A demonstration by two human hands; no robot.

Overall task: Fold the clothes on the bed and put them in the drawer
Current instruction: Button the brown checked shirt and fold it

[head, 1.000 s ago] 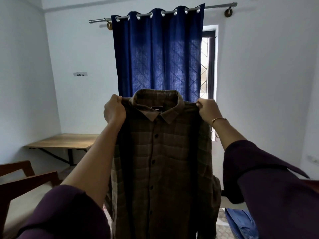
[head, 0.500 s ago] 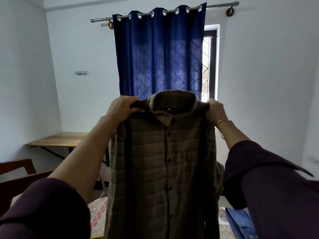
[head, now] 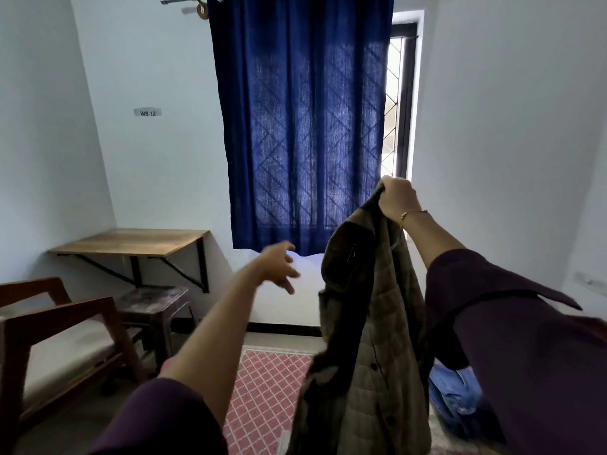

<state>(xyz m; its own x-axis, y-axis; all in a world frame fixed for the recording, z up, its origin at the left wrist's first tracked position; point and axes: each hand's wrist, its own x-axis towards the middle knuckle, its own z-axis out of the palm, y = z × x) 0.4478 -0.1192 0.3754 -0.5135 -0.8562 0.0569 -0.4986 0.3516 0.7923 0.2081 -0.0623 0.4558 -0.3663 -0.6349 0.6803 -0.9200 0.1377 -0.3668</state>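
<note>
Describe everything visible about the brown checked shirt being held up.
The brown checked button-up shirt is olive-brown woven cloth with a faint grid pattern and dark buttons down the front. It hangs limp and bunched, folded lengthwise on itself, with the darker collar area near the top. Only the right hand grips it, at its top end, in front of the blue curtain's edge. The left hand is off it, fingers spread. Its lower end runs out of frame.

A small, plain bedroom in a home: white walls, blue curtain [head: 303, 126] over the window, wall-mounted wooden table [head: 134, 242], wooden chair [head: 62, 326], patterned bedspread [head: 262, 389].
</note>
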